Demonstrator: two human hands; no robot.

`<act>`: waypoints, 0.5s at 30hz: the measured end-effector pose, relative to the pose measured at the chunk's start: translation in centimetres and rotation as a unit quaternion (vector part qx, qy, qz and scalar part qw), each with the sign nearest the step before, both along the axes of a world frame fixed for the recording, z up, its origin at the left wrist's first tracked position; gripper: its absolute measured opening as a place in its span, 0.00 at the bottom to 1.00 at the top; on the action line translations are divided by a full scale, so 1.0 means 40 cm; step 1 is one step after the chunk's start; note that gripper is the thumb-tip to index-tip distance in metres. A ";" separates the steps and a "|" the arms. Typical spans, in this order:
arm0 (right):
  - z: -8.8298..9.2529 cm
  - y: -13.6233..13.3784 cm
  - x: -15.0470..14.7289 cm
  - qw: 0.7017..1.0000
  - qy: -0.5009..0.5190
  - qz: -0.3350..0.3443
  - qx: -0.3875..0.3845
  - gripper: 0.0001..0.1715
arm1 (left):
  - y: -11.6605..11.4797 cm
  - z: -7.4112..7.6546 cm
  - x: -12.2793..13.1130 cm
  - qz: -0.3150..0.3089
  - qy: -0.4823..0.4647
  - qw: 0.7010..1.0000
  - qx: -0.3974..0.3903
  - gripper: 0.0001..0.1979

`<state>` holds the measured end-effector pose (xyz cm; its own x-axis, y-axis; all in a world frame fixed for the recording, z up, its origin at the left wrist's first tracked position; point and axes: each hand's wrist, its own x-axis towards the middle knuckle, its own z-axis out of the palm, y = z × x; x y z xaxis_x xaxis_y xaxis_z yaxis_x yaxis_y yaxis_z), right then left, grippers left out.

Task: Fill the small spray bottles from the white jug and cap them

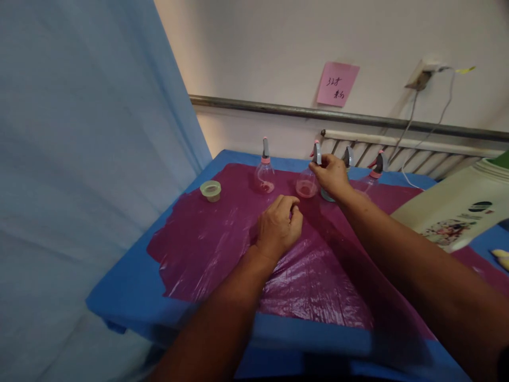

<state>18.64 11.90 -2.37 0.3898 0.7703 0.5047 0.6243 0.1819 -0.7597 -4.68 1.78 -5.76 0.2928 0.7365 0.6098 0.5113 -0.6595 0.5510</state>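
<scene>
My right hand pinches the grey and pink trigger head of a clear spray bottle standing upright near the table's back, with a little liquid at its bottom. In front of that bottle, my left hand hovers over or rests on the purple plastic sheet; its fingers are curled in and nothing shows in them. Another clear spray bottle stands to the left. Behind my right hand and forearm, more spray bottles are partly hidden, one with a grey head and one with a pink collar.
A small lidded tub sits at the sheet's left. A large cream jug with a green cap leans in from the right. Blue cloth covers the table. Behind are a metal pipe, a radiator and hanging cables.
</scene>
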 end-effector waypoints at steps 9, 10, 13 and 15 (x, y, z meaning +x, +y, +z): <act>0.035 -0.268 -0.019 0.995 0.044 0.082 0.045 0.20 | -0.008 -0.005 0.023 -0.084 -0.041 0.996 0.014 0.33; 0.033 -0.299 -0.025 0.994 0.057 0.087 0.039 0.20 | -0.015 -0.004 0.028 -0.097 -0.040 0.994 0.008 0.35; 0.021 -0.377 -0.047 0.991 0.090 0.094 0.031 0.21 | -0.038 -0.006 0.042 -0.129 -0.023 0.991 -0.023 0.39; 0.010 -0.412 -0.059 0.990 0.098 0.094 0.030 0.20 | -0.049 -0.011 0.052 -0.150 -0.011 0.988 -0.036 0.40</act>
<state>16.29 -4.57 -1.97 0.3371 0.8089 0.4817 0.4176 0.3300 -0.8466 -2.60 -0.20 -6.21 0.4928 0.6593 0.5679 0.2858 -0.7391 0.6100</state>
